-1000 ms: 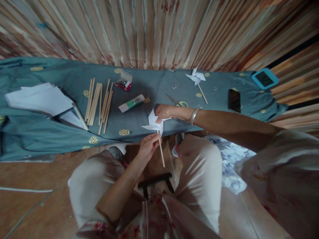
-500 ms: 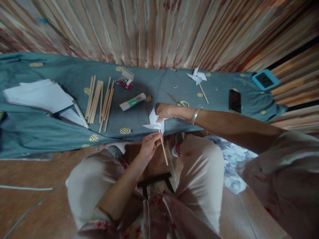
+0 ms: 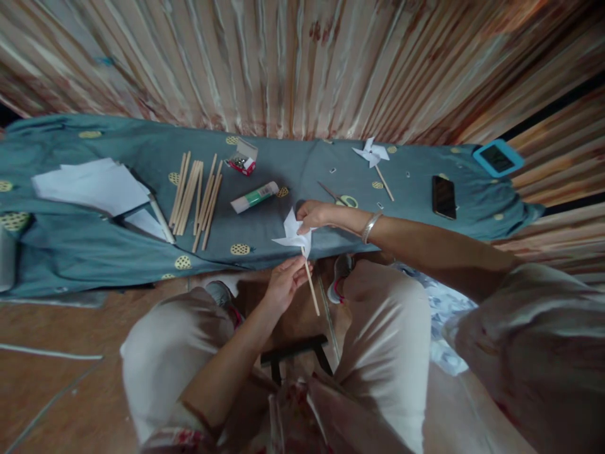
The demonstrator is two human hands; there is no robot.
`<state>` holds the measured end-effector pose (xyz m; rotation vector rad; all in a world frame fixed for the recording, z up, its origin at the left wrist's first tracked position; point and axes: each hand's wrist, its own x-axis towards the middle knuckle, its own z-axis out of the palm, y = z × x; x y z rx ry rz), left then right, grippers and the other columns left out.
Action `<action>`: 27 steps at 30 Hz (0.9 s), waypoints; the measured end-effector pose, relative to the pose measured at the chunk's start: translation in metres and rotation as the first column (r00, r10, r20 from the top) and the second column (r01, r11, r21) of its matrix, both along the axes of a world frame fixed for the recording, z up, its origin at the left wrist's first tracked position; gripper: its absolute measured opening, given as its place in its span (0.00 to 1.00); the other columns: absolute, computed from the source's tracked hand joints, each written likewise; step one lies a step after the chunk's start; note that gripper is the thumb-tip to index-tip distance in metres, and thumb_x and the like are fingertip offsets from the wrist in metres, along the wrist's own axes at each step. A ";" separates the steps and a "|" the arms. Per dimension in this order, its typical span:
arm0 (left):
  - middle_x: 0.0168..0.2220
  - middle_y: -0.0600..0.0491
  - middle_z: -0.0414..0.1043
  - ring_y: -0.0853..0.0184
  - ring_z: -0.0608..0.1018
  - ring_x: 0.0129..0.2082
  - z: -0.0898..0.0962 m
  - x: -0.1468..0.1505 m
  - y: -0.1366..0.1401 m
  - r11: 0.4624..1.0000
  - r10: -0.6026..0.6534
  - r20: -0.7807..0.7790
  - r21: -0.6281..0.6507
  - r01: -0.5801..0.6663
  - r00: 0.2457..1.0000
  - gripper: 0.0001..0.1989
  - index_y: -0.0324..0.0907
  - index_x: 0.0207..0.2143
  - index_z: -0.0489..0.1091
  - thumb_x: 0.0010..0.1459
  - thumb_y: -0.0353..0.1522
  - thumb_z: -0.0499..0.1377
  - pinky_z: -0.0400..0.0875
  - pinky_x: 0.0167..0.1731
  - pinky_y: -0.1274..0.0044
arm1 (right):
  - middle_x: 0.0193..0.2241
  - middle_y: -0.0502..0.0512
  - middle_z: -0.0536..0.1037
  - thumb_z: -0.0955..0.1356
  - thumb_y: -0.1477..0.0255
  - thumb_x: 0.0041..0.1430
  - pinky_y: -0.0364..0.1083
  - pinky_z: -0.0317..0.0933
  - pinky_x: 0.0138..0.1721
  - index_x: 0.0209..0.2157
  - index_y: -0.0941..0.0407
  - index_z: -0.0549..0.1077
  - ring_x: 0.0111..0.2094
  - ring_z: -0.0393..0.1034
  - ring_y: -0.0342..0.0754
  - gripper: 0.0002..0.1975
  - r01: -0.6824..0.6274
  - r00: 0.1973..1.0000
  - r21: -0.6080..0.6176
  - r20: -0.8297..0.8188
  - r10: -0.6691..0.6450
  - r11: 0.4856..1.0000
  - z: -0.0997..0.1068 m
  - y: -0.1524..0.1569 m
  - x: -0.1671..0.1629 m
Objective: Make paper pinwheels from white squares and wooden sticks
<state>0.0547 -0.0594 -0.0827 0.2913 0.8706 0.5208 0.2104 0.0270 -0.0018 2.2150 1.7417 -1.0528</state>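
Observation:
A white paper pinwheel (image 3: 290, 234) on a thin wooden stick (image 3: 312, 291) is between my hands at the table's near edge. My left hand (image 3: 286, 280) pinches the stick just below the paper blades, and the stick's lower end hangs free. From above, my right hand (image 3: 312, 216), with a silver bangle at the wrist, has its fingers closed on the pinwheel's paper near the centre. Those fingers hide part of the blades. Beyond the right hand lie scissors (image 3: 347, 200) with yellow-green handles. A glue stick (image 3: 255, 197) lies to the left of them.
Wooden sticks (image 3: 189, 195) lie in bundles left of the glue stick, with white paper sheets (image 3: 92, 186) farther left. Behind stands an open box of pins (image 3: 243, 161). Another pinwheel (image 3: 372, 153), a phone (image 3: 443, 197) and a blue-framed timer (image 3: 498, 157) are to the right.
The view has shifted slightly, so the table items appear a little lower. Both hands keep nearly the same hold on the pinwheel; the left fingers look slightly looser around the stick.

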 end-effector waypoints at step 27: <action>0.23 0.52 0.76 0.72 0.76 0.23 0.019 -0.007 0.007 0.981 -0.002 -0.088 0.195 0.019 0.996 0.19 0.37 0.24 0.78 0.28 0.36 0.77 0.69 0.26 0.81 | 0.32 0.54 0.81 0.72 0.57 0.46 0.44 0.64 0.39 0.35 0.59 0.77 0.34 0.72 0.45 0.20 0.667 0.643 0.378 -0.727 -0.240 0.642 -0.014 -0.045 0.039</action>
